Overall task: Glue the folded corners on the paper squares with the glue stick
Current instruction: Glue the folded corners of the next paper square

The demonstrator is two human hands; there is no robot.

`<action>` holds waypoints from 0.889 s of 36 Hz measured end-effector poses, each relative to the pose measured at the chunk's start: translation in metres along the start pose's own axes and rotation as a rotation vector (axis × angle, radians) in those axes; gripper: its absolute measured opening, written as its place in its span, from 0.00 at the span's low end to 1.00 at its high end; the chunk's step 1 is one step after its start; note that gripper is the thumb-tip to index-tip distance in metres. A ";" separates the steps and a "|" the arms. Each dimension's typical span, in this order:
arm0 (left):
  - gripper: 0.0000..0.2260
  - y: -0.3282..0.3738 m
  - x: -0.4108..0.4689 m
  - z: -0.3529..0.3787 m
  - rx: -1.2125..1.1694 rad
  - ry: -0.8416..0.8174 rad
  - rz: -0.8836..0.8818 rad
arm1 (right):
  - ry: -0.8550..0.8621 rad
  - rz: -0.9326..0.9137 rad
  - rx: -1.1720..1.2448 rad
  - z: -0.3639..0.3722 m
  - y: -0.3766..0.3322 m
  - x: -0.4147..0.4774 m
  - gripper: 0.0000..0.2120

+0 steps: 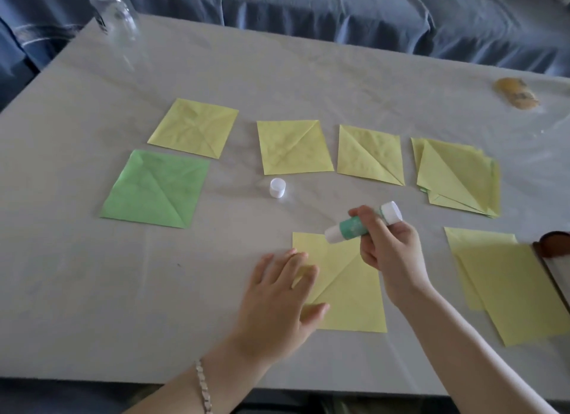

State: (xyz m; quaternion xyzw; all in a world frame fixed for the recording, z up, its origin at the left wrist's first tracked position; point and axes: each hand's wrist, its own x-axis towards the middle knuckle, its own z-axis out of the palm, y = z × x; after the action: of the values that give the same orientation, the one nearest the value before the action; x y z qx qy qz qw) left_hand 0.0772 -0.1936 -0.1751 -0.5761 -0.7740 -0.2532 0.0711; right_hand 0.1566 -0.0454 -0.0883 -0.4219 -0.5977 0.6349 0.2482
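The right hand (388, 250) grips the glue stick (354, 225), fingers (367, 216) curled round its green barrel and thumb wrapped underneath. The stick is tilted, its lower white end pointing down past the fingertips at the far corner of the yellow paper square (348, 293). Whether that end touches the paper, I cannot tell.

The left hand (277, 296) lies flat on the near-left part of that same square. Its fingers (296, 262) are straight and slightly spread, resting on the folded flap beside the diagonal crease, and the thumb reaches across the lower edge. A bracelet (203, 386) shows on that wrist.

Just beyond the left fingertips, the white cap (277, 187) stands alone on the desk (92, 290), apart from the stick. Further out past the cap runs a row of folded yellow squares (293, 146), ending beyond the right knuckles in a stack of folded squares (456, 176). Well out to the left of the left fingers lies a green square (157, 188), also folded on the diagonal.

Out to the right of the right wrist sit loose yellow sheets (518, 290), overlapping one another. At the far left corner of the desk stands a clear bottle (114, 15).
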 end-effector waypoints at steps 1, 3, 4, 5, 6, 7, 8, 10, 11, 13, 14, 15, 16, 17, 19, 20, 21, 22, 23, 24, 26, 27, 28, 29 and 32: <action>0.18 0.000 0.000 -0.001 0.005 0.016 0.006 | 0.016 0.002 -0.052 0.001 0.002 0.001 0.11; 0.18 0.001 0.000 -0.002 0.015 0.034 0.014 | 0.037 -0.010 -0.170 0.005 0.006 0.003 0.16; 0.17 0.001 0.000 -0.003 0.018 0.037 0.017 | 0.044 -0.035 -0.243 0.007 0.007 0.005 0.21; 0.17 0.002 0.000 -0.004 0.020 0.041 0.021 | 0.049 -0.067 -0.328 0.010 0.008 0.006 0.26; 0.16 0.002 0.000 -0.004 0.020 0.049 0.025 | 0.059 -0.104 -0.411 0.011 0.009 0.007 0.28; 0.16 0.002 0.000 -0.004 0.020 0.058 0.029 | 0.069 -0.134 -0.483 0.013 0.009 0.007 0.27; 0.16 0.002 0.000 -0.005 0.018 0.067 0.033 | 0.072 -0.154 -0.540 0.015 0.008 0.008 0.24; 0.15 0.002 0.000 -0.005 0.013 0.079 0.039 | 0.054 -0.184 -0.613 0.019 0.007 0.008 0.19; 0.15 0.001 0.001 -0.005 0.013 0.080 0.042 | 0.032 -0.200 -0.638 0.022 0.006 0.008 0.17; 0.15 0.001 0.001 -0.004 0.011 0.081 0.043 | -0.015 -0.227 -0.688 0.027 0.006 0.008 0.15; 0.15 0.001 0.001 -0.004 0.010 0.082 0.042 | -0.034 -0.233 -0.709 0.030 0.006 0.008 0.15; 0.15 0.001 0.001 -0.004 0.009 0.082 0.040 | -0.047 -0.236 -0.724 0.033 0.007 0.009 0.15; 0.15 0.002 0.001 -0.004 0.008 0.083 0.038 | -0.055 -0.235 -0.737 0.035 0.008 0.010 0.16; 0.15 0.002 0.002 -0.004 0.006 0.084 0.036 | -0.059 -0.233 -0.754 0.037 0.009 0.011 0.17; 0.15 0.002 0.002 -0.004 0.000 0.089 0.031 | -0.046 -0.239 -0.786 0.040 0.011 0.012 0.18; 0.15 0.003 0.002 -0.004 -0.004 0.090 0.027 | -0.033 -0.243 -0.802 0.041 0.012 0.013 0.19; 0.15 0.003 0.002 -0.004 -0.011 0.089 0.022 | -0.022 -0.245 -0.817 0.042 0.013 0.013 0.19; 0.15 0.003 0.002 -0.005 -0.018 0.086 0.016 | -0.016 -0.245 -0.828 0.042 0.014 0.013 0.18; 0.16 0.003 0.002 -0.004 -0.024 0.083 0.012 | -0.013 -0.246 -0.836 0.043 0.014 0.013 0.18; 0.16 0.003 0.002 -0.004 -0.026 0.078 0.008 | -0.012 -0.246 -0.848 0.043 0.014 0.013 0.17; 0.17 0.003 0.002 -0.004 -0.023 0.064 0.001 | -0.004 -0.248 -0.884 0.043 0.013 0.012 0.17; 0.17 0.003 0.002 -0.004 -0.020 0.053 -0.003 | 0.001 -0.251 -0.900 0.042 0.013 0.012 0.17; 0.18 0.003 0.002 -0.004 -0.017 0.042 -0.007 | 0.003 -0.253 -0.909 0.042 0.013 0.012 0.17; 0.18 0.003 0.002 -0.004 -0.014 0.034 -0.008 | 0.002 -0.253 -0.909 0.042 0.013 0.012 0.17; 0.18 0.003 0.002 -0.004 0.005 0.016 -0.004 | -0.010 -0.263 -0.898 0.042 0.012 0.012 0.17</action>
State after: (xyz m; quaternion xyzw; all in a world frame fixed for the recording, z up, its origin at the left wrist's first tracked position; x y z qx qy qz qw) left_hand 0.0784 -0.1928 -0.1700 -0.5722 -0.7752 -0.2561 0.0784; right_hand 0.1179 -0.0606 -0.1058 -0.4051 -0.8629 0.2786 0.1167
